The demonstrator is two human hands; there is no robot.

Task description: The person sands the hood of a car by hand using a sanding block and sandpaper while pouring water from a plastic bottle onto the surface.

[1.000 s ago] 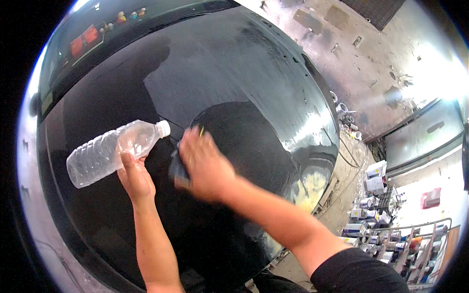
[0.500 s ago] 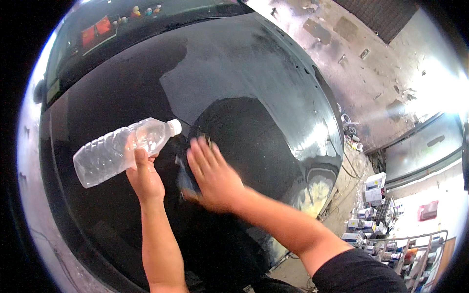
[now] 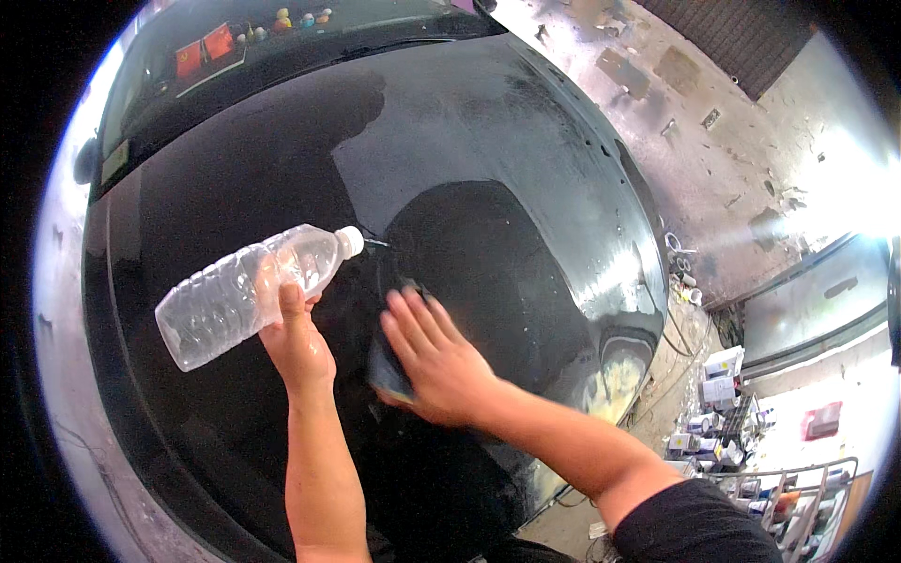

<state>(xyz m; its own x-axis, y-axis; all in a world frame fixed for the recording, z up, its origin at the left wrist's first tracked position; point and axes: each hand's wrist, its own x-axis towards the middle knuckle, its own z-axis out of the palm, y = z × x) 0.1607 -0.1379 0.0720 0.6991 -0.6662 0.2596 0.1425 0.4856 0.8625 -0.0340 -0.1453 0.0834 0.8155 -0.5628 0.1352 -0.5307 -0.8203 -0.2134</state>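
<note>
Over the left part of the black car hood [image 3: 244, 159], the person's left hand [image 3: 305, 347] grasped a clear plastic bottle [image 3: 225, 305], fingers and thumb wrapped about its shoulder end. The bottle lay tilted in the air, base to the left, its white cap [image 3: 352, 242] to the right and slightly farther off. A thin clear jet [image 3: 375, 243] issued from the cap toward the right; the level inside the bottle could not be determined.

To the right and nearer, the right hand [image 3: 441, 366] lay flat on the hood surface, fingers extended toward the far side, grasping a dark pad [image 3: 387, 366] between palm and thumb. The pad showed at the hand's left edge; its underside was hidden.

A rounded darker area bordered duller grey film on the hood. A yellowish patch [image 3: 617, 387] was noted at its right edge. Small red flags [image 3: 218, 40] stood behind the windshield, far left. Cans [image 3: 721, 389] crowded the floor at near right, beside a metal rack [image 3: 826, 493].
</note>
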